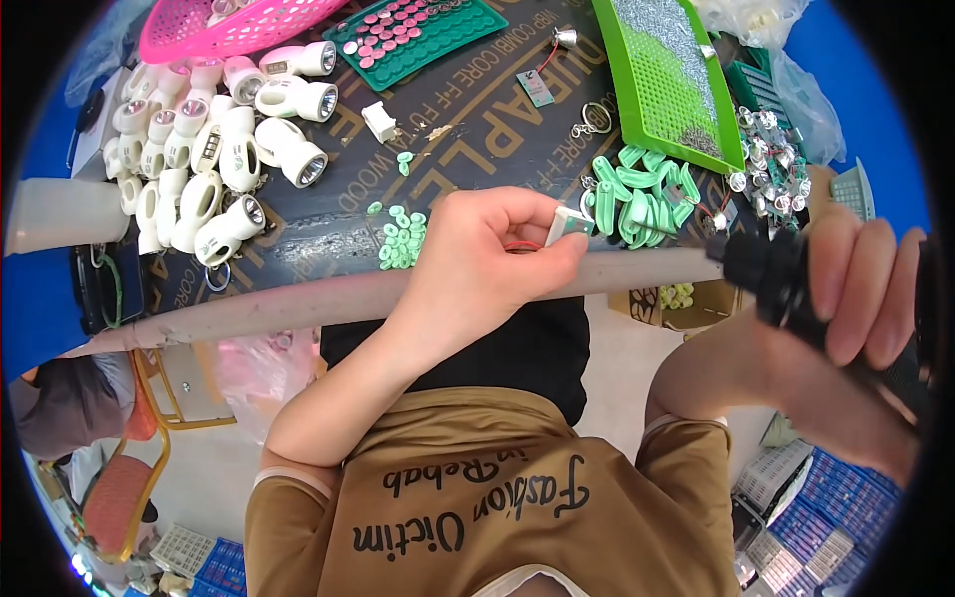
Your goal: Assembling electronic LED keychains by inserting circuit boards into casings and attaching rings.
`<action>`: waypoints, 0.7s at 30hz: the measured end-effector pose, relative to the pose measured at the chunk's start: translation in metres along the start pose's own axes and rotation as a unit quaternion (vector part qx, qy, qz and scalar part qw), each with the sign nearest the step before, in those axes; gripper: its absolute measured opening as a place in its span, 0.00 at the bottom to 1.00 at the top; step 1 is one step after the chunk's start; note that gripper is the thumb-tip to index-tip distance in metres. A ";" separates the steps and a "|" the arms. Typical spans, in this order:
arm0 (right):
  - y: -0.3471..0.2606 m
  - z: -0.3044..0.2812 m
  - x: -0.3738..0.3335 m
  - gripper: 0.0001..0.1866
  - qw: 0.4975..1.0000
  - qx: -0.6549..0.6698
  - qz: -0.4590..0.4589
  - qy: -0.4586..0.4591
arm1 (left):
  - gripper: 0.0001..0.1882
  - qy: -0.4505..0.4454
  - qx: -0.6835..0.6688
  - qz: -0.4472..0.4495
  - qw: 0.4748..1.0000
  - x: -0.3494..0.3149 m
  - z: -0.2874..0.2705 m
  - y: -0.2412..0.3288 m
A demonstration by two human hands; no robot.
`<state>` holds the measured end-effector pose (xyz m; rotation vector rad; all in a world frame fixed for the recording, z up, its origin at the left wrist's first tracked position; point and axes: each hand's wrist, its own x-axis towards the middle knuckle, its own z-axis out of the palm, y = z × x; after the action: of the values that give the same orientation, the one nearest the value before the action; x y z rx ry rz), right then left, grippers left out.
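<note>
Pinched between the thumb and fingers of my left hand (477, 249), just above the table's near edge, is a small white plastic casing (566, 223) with a green circuit board in it. A red wire shows by my fingers. My right hand (860, 284) is wrapped round a black electric screwdriver (764, 271), out to the right; its tip points left, toward the casing but apart from it. Mint-green oval plastic parts (637, 204) lie just beyond the casing. Smaller green pieces (402, 239) are heaped to the left of my left hand.
White mini flashlights (234, 149) crowd the left side, below a pink basket (234, 25). A green tray (671, 80) of tiny metal parts stands at the far right, beside bulb assemblies (771, 164). A teal tray (418, 35) holds pink discs. A loose circuit board (535, 88) lies mid-table.
</note>
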<state>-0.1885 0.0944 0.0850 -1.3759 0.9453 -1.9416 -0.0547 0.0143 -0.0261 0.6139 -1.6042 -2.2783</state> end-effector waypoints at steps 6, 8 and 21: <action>-0.001 0.016 -0.012 0.14 0.998 -0.041 -0.005 -0.043 | 0.07 0.006 0.000 -0.020 1.000 -0.003 0.003 0.001; 0.001 0.018 -0.014 0.13 0.997 -0.050 -0.008 -0.059 | 0.06 0.003 0.025 -0.015 1.000 -0.003 0.001 -0.001; -0.002 0.010 -0.025 0.13 0.993 -0.073 -0.035 -0.090 | 0.04 -0.007 0.056 -0.006 0.998 0.000 -0.002 -0.001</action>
<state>-0.1710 0.1131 0.0751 -1.6585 0.9789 -1.7916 -0.0539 0.0134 -0.0277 0.6383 -1.7490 -2.2173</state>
